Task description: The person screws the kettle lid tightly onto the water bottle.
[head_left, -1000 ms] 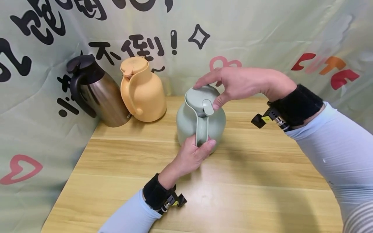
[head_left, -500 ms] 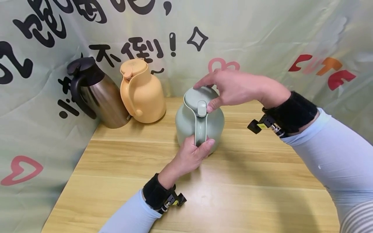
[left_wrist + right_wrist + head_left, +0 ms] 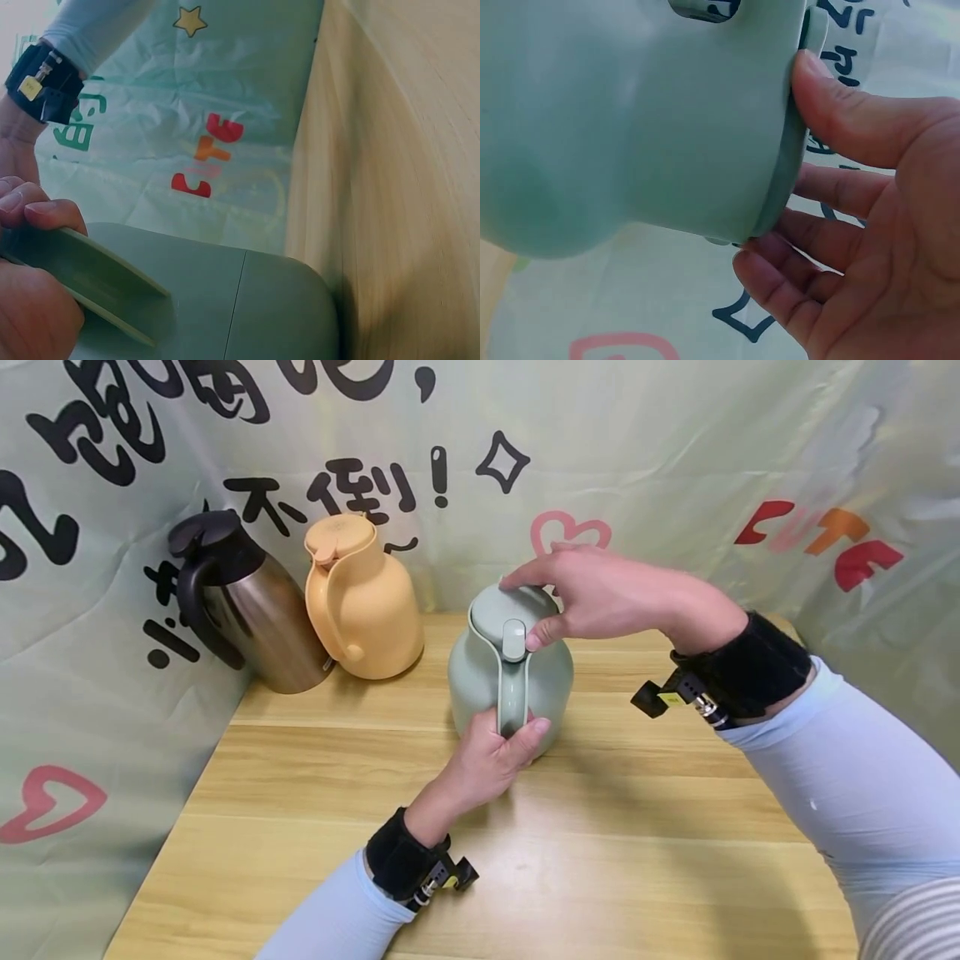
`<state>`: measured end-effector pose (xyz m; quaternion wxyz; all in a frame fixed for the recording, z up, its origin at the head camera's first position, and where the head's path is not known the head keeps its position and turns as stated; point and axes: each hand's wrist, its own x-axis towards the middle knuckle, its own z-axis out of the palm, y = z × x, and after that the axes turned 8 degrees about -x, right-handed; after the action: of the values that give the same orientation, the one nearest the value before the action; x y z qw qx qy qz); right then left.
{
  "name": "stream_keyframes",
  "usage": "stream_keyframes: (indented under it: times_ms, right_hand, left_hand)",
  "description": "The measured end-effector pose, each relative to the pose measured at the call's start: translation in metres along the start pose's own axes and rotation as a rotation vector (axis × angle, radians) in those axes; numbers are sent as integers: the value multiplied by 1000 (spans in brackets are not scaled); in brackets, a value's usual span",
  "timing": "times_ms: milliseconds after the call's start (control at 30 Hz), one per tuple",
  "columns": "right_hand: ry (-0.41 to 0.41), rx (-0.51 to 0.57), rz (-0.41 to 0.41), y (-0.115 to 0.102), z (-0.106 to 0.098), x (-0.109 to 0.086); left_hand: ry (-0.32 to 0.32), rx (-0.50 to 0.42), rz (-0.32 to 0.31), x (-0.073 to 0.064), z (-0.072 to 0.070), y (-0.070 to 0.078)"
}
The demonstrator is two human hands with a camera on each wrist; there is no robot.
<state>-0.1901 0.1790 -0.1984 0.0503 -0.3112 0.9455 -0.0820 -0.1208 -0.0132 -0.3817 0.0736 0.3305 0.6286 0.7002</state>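
Observation:
A pale green thermos jug (image 3: pixel 551 689) stands upright on the wooden table, its handle (image 3: pixel 513 693) facing me. My left hand (image 3: pixel 483 760) grips the lower part of that handle; in the left wrist view, fingers and thumb wrap around the handle beside the jug body (image 3: pixel 285 315). On top sits the round lid (image 3: pixel 497 610), its lever tab (image 3: pixel 513 639) lined up over the handle. My right hand (image 3: pixel 600 597) holds the lid by its rim, thumb beside the tab and fingertips at the far edge. The right wrist view shows the thumb and fingers on the rim of the jug (image 3: pixel 697 127).
To the left stand an orange thermos jug (image 3: pixel 375 610) and a steel jug (image 3: pixel 273 627) with a black top, close together by the back cloth. A printed cloth (image 3: pixel 637 468) hangs behind and left of the table (image 3: pixel 300 843).
The lid has turned clockwise in my right hand, bringing its tab from right of the handle to above it. My left hand keeps its grip on the handle. The head view has shifted slightly.

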Motion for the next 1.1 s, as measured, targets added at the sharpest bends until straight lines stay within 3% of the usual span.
stream_keyframes:
  times_ms: [167,333,533,733,900,1100]
  right_hand:
    - [89,29,-5,4,13,-9]
    - [217,68,3,8,29,-21]
    - [425,182,-20,16,51,-31]
    - [614,365,18,21,79,-38]
    - [649,454,137,25,101,-45]
    - [625,504,251,37,128,-54]
  left_hand:
    - [22,16,7,-1,-1,-1]
    - [75,12,-30,-2,3,2]
    - [258,58,-87,-6,15,5]
    - [432,174,-25,-9,30,2]
    - [483,236,16,-1,27,-3]
    - [513,234,25,22,5,-13]
